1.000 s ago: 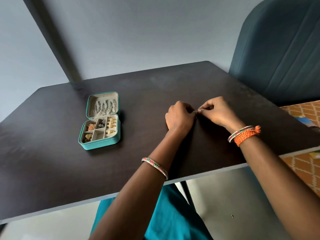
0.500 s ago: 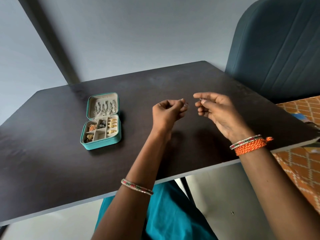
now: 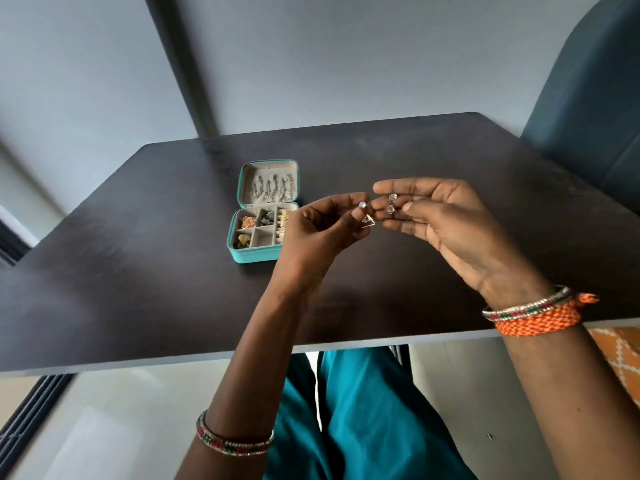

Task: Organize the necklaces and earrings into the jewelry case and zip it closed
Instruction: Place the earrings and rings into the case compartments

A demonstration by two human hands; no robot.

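We hold both hands up over the table [image 3: 138,237]. Left hand [image 3: 311,233] pinches an earring [image 3: 365,213] betw. thumb & forefinger, its triangle drop hanging below the stud. Right hand [image 3: 446,216] lies palm-up, fingers loosely curled, w/ a second earring [image 3: 391,203] resting on them; the two nearly touch. Teal case [image 3: 256,254] sits open on the table just left of our left hand, necklaces [image 3: 272,188] in the lid, earrings in the tray compartments.
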